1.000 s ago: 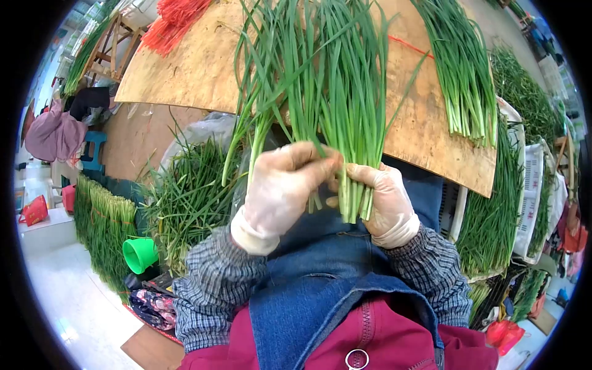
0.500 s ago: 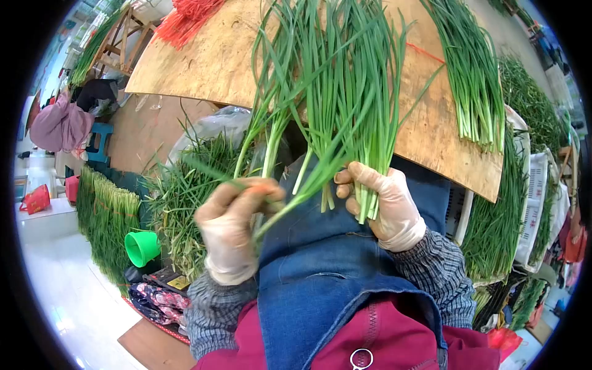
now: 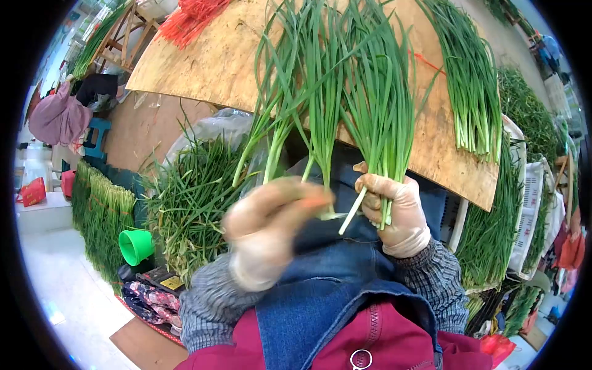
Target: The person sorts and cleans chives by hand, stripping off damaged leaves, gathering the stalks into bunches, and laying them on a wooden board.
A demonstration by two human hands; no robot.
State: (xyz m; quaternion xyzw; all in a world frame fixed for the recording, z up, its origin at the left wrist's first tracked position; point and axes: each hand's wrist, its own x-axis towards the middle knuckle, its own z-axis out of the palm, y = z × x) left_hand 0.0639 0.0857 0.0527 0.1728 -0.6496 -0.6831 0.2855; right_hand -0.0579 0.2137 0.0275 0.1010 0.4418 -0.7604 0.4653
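Both hands wear thin, whitish gloves. My right hand (image 3: 398,206) is closed around the pale lower stems of a bunch of green leafy stalks (image 3: 379,92), whose leaves lie over the wooden board. One stalk end slants out to the left below the fingers. My left hand (image 3: 271,222) is blurred by motion, its fingers drawn together, with something orange at the fingertips. It is beside the lower ends of other loose stalks (image 3: 324,105) that hang over the board's near edge. Whether it grips a stalk is unclear.
The wooden board (image 3: 203,61) carries red strips (image 3: 191,21) at the back left and another green bunch (image 3: 465,86) at the right. A leafy heap (image 3: 191,197), upright bundles (image 3: 102,209) and a green cup (image 3: 135,246) stand left. White crates (image 3: 527,209) hold greens at right.
My left hand moved from the right bunch out to the left with a stalk, then back toward the stalk ends. My right hand keeps its bunch, now slightly farther right.
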